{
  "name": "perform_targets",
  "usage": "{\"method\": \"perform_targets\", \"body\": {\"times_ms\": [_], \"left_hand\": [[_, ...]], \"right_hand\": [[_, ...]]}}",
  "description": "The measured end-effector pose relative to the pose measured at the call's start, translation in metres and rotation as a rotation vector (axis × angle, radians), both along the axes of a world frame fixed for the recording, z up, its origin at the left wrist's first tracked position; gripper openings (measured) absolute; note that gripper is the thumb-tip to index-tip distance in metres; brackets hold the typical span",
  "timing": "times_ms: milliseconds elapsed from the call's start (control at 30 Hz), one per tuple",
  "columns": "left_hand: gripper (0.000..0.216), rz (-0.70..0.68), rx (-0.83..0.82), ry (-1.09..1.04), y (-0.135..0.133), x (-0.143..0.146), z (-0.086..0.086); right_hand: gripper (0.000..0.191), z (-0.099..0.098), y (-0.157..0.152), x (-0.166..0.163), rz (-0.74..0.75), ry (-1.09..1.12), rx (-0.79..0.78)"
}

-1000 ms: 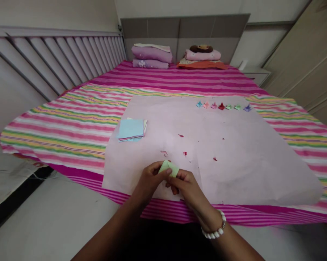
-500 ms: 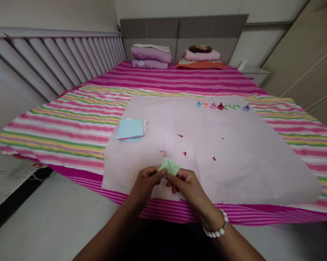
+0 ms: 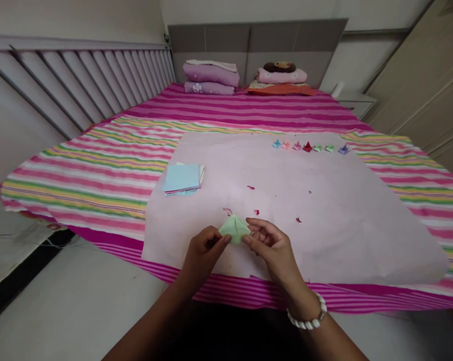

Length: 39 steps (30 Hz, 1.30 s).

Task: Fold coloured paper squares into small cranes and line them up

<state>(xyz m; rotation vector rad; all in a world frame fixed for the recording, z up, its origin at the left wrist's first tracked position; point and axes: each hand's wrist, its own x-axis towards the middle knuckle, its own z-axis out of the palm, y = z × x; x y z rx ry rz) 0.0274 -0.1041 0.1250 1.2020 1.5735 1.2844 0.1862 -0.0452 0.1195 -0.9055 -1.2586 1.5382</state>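
Note:
A small piece of folded light green origami paper (image 3: 234, 228) is held up between my two hands, over the front part of a large pale sheet (image 3: 346, 220). My left hand (image 3: 204, 250) pinches its left corner between thumb and fingers. On the other side, my right hand (image 3: 272, 248) grips the right edge with thumb and forefinger, its other fingers loosely curled. A crease runs down the paper from its top point. Scraps of red paper (image 3: 257, 212) lie on the sheet just beyond the hands.
A stack of square paper (image 3: 182, 177), light blue on top, sits at the sheet's left. Several small folded paper figures (image 3: 307, 147) stand in a row along the far right edge. Striped bedding (image 3: 98, 165) lies beneath, with folded quilts (image 3: 211, 75) by the headboard.
My right hand has shifted right and turned, moving from the paper's lower middle to its right edge. The green paper now looks wider and flatter, its top point slightly lower.

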Motion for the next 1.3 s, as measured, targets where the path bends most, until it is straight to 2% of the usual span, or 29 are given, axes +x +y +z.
{"method": "perform_targets", "body": {"times_ms": [133,300,467,533,633,700,767,967,1300], "left_hand": [[0.021,-0.024,-0.036,-0.091,-0.001,0.004,0.0],[0.018,-0.059,0.0,-0.14,0.0,0.004,0.001],[0.033,0.007,0.05,-0.204,-0.001,0.005,0.001],[0.037,0.006,0.089,-0.131,-0.003,0.006,-0.001],[0.031,-0.039,0.108,-0.015,-0.006,0.005,-0.003],[0.028,-0.074,0.072,-0.01,-0.006,0.004,-0.003],[0.026,-0.084,0.033,-0.048,-0.006,0.004,-0.002],[0.021,-0.089,0.008,-0.122,-0.003,0.0,0.001],[0.028,-0.251,-0.103,-0.357,0.0,-0.013,0.0]], "right_hand": [[0.042,0.0,-0.001,0.001,0.047,0.043,0.045],[0.026,0.001,-0.006,0.001,0.045,-0.051,0.124],[0.012,0.002,-0.005,0.0,-0.023,-0.115,0.261],[0.016,0.003,-0.005,0.0,-0.051,-0.105,0.241],[0.031,0.004,-0.006,0.0,-0.047,-0.066,0.164],[0.027,0.005,-0.006,0.0,-0.028,-0.075,0.16],[0.02,0.006,-0.006,0.001,0.007,-0.079,0.152],[0.017,0.003,-0.002,0.0,0.079,-0.012,0.07],[0.021,0.004,-0.001,0.004,0.205,-0.031,-0.014]]}}
